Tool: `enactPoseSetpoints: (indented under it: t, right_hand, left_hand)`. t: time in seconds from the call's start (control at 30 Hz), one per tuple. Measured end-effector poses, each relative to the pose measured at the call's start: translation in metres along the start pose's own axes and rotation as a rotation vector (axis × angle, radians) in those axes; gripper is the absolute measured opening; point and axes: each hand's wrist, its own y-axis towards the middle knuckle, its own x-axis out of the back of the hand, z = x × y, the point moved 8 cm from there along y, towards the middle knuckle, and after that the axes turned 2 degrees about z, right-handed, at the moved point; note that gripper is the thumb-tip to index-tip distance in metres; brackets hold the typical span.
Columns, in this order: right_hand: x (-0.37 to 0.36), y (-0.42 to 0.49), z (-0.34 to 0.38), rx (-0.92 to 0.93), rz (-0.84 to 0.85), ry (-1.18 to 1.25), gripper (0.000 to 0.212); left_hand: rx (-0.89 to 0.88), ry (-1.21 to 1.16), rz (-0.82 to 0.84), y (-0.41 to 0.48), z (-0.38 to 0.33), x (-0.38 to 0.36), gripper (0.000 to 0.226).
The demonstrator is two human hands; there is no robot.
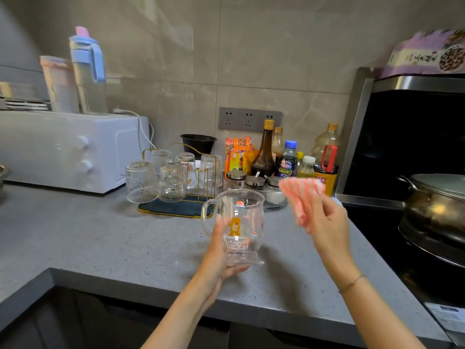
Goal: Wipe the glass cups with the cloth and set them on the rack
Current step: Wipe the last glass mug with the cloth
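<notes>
My left hand grips a clear glass cup with a handle and an orange print, held upright above the grey counter. My right hand holds a pink-and-white striped cloth up to the right of the cup, apart from it. Behind them stands a gold wire rack on a dark tray, with several ribbed glass cups upside down on it.
A white microwave with bottles on top sits at the back left. Sauce bottles, spice jars and packets crowd the wall behind the rack. A stove with a metal pot is at the right. The grey counter stretches left.
</notes>
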Motion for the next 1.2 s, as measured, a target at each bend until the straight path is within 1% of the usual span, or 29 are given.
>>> enactPoseSetpoints:
  t: [0.03,0.07,0.1,0.17,0.2,0.23,0.37,0.43,0.5,0.6,0.7,0.77,0.83,0.93,0.97,1.03,1.1,1.17,1.2]
  right_hand:
    - [-0.011,-0.004,0.017,0.079,0.043,0.05,0.036]
    - [-0.023,-0.01,0.029,0.15,0.095,0.038,0.035]
    - [-0.037,-0.017,0.036,0.214,0.155,-0.051,0.036]
    - [-0.067,-0.035,0.042,0.396,0.298,-0.342,0.041]
    - [-0.079,-0.042,0.042,0.467,0.359,-0.445,0.043]
    - [-0.087,-0.046,0.04,0.498,0.398,-0.499,0.045]
    - [-0.092,-0.048,0.046,0.523,0.457,-0.5,0.049]
    - [-0.096,-0.058,0.054,0.59,0.506,-0.48,0.049]
    - [-0.098,-0.071,0.057,0.66,0.525,-0.46,0.046]
    - [-0.091,-0.084,0.058,0.683,0.503,-0.359,0.045]
    - [-0.084,-0.09,0.057,0.701,0.503,-0.297,0.045]
    - [-0.077,-0.093,0.057,0.739,0.485,-0.273,0.043]
    - [-0.071,-0.092,0.057,0.757,0.464,-0.288,0.041]
    - [-0.063,-0.067,0.062,0.658,0.419,-0.295,0.042]
    - [-0.06,-0.057,0.064,0.628,0.395,-0.303,0.044]
    - [-0.057,-0.041,0.069,0.616,0.362,-0.356,0.046]
    - [-0.057,-0.038,0.069,0.609,0.377,-0.366,0.047]
    - [-0.061,-0.047,0.068,0.611,0.447,-0.326,0.046]
    - [-0.063,-0.055,0.068,0.633,0.483,-0.307,0.046]
  left_hand:
    - [0.008,0.0,0.002,0.0,0.0,-0.003,0.072]
    - [0.011,0.013,-0.01,0.0,-0.002,-0.006,0.07]
    - [0.014,0.042,-0.026,-0.001,-0.003,-0.008,0.066]
    - [0.006,0.124,-0.032,-0.001,-0.004,-0.011,0.065]
    - [0.007,0.153,-0.036,-0.001,-0.006,-0.013,0.065]
    - [0.0,0.161,-0.043,-0.001,-0.008,-0.014,0.064]
    - [-0.05,0.076,-0.059,-0.006,-0.024,-0.018,0.057]
    - [-0.07,0.032,-0.083,-0.009,-0.032,-0.016,0.054]
    - [-0.085,0.061,-0.062,-0.008,-0.037,-0.014,0.057]
    - [-0.095,0.129,-0.021,-0.01,-0.046,-0.011,0.065]
    - [-0.069,0.084,0.056,-0.011,-0.044,-0.016,0.086]
    - [-0.061,0.058,0.068,-0.013,-0.045,-0.019,0.092]
    - [-0.085,0.057,0.064,-0.015,-0.048,-0.022,0.084]
    - [-0.117,0.092,0.046,-0.018,-0.053,-0.026,0.07]
    - [-0.112,0.096,0.038,-0.019,-0.052,-0.026,0.068]
    - [-0.096,0.092,0.034,-0.02,-0.05,-0.027,0.074]
    - [-0.09,0.093,0.044,-0.021,-0.05,-0.027,0.075]
    - [-0.1,0.103,0.045,-0.02,-0.053,-0.026,0.069]
    - [-0.093,0.096,0.054,-0.02,-0.055,-0.026,0.07]
